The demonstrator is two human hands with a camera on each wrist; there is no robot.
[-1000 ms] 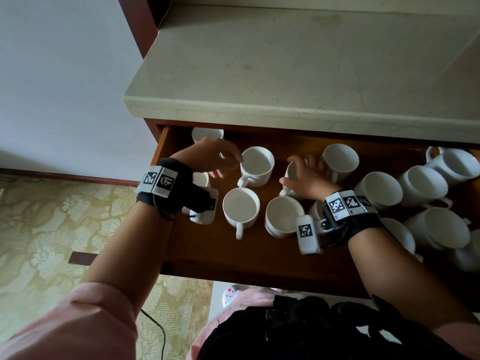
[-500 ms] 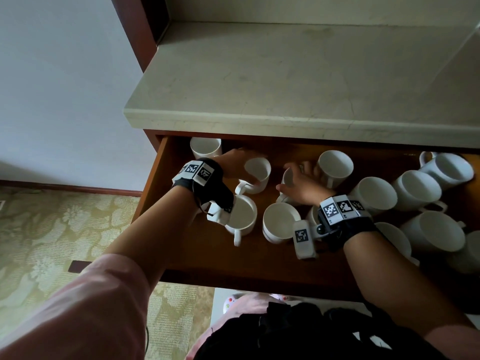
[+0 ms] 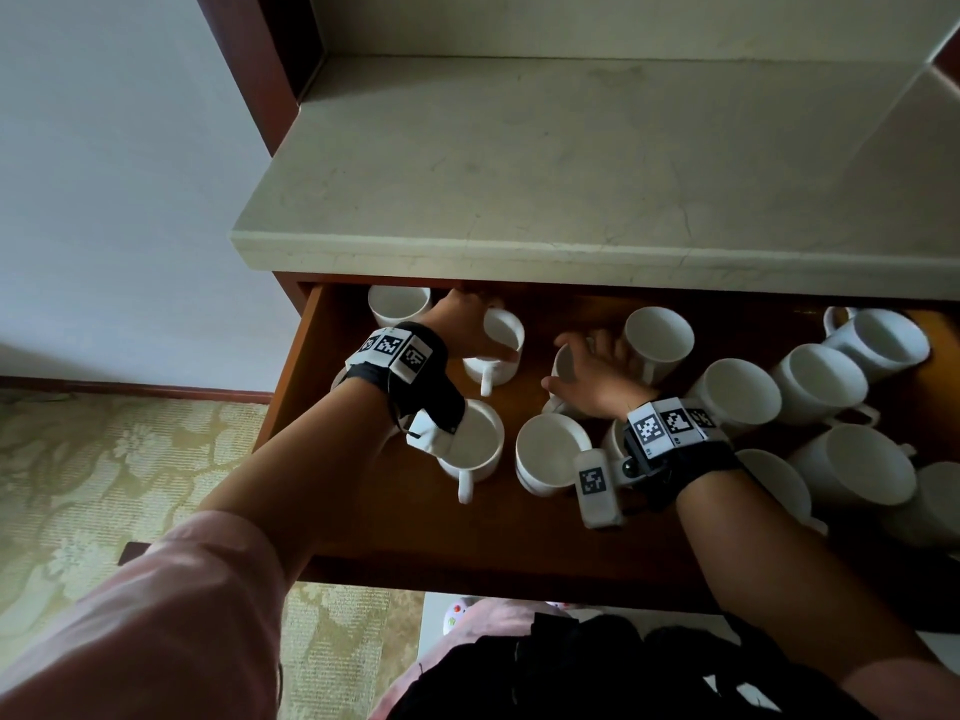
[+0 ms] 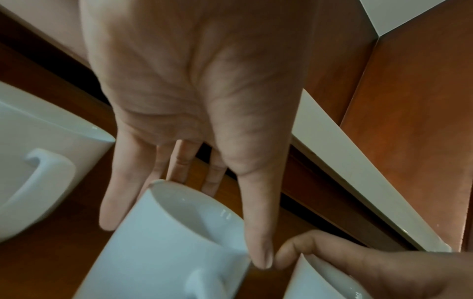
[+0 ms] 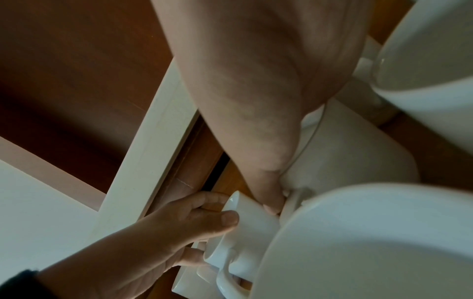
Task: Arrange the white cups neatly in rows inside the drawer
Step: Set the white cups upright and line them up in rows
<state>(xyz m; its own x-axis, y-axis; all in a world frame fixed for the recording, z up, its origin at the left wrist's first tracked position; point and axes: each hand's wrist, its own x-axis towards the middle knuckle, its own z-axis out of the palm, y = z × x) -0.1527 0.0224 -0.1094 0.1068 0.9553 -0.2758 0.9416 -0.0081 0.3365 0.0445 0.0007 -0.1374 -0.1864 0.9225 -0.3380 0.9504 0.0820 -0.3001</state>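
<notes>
Left hand: deep in the drawer, fingers and thumb curled round the rim of the back cup; thumb on the near side of the rim, fingers over the far side.
Back cup: upright, handle pointing toward the body, just behind the front left cup.
Right hand: just right of the left hand, fingers curled over the tilted cup, holding it.
Tilted cup: leaning, mouth turned toward the left hand, close to the back cup but not touching it.
Corner cup: just left of the left hand, at the back of the drawer.
Front left cup: under the left wrist, upright, handle toward the body.
Front middle cup: just below the right hand, beside the front left cup.
Cup past the right hand: touching the right fingers.
Other cups: bunched together to the right of the right wrist, not in lines.
Stone top: above both hands, over the back of the drawer.
</notes>
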